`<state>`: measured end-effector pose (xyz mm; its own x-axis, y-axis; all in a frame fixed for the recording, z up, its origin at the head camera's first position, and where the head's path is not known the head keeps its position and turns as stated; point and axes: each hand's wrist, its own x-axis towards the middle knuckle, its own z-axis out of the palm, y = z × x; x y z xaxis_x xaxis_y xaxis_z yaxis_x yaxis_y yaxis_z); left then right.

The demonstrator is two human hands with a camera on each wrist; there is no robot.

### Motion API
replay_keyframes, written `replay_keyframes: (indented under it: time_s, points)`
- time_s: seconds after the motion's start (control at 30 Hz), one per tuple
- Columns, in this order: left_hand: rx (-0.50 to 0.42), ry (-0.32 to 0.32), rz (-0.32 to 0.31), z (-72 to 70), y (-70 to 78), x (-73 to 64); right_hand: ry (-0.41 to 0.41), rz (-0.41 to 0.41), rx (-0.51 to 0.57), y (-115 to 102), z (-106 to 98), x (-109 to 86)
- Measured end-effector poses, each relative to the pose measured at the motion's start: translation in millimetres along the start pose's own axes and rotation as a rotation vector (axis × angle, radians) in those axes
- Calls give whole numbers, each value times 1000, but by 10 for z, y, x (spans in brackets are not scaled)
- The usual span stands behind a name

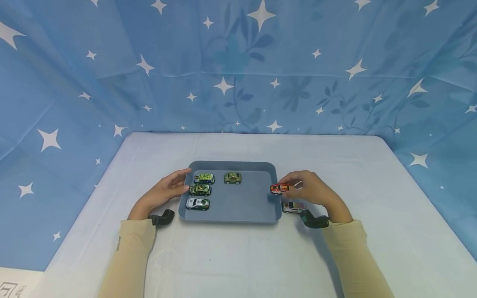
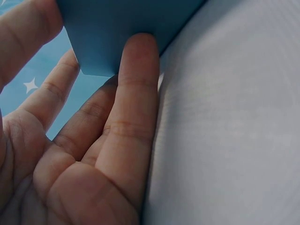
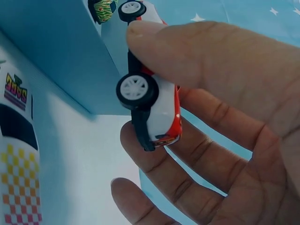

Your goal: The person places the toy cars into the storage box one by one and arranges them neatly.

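Observation:
A shallow blue-grey tray [image 1: 231, 212] lies on the table. My left hand [image 1: 165, 190] touches its left side with fingers extended; the left wrist view shows the fingers [image 2: 138, 84] against the tray's outer wall [image 2: 103, 37]. With thumb and fingers, my right hand [image 1: 311, 188] pinches a red and white toy car [image 1: 279, 189] over the tray's right rim; its wheels [image 3: 136, 90] show in the right wrist view. Inside the tray, a yellow-green car [image 1: 204, 179], a camouflage car [image 1: 200, 190] and a white car [image 1: 198, 203] line the left side. An olive-green car [image 1: 232, 178] stands near the back middle.
Outside the tray, just right of it and below my right hand, a white car with a checkered pattern [image 1: 293, 207] sits on the white tablecloth [image 1: 231, 256]. A blue curtain with white stars [image 1: 238, 103] hangs behind the table.

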<state>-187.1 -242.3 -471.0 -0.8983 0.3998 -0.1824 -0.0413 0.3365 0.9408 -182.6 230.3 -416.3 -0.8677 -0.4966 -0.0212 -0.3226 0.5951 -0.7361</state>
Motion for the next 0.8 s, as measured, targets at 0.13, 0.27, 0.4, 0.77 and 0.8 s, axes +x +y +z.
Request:
replay_keyframes:
  time_s: [0.13,0.27,0.4,0.77,0.8]
  points:
    - [-1,5,-1,-4,-2,0,-1,1,4,-33,15,7]
    - [1,5,-1,-5,-7,2,-10,11,9,-49,40,12]
    - [3,5,-2,-11,-24,6,-18,10,12,-55,62,14]
    - [11,11,-2,-1,-18,10,-33,-28,0,-56,112,41]
    - [14,8,2,-2,-16,8,-33,-31,-2,-54,116,45]
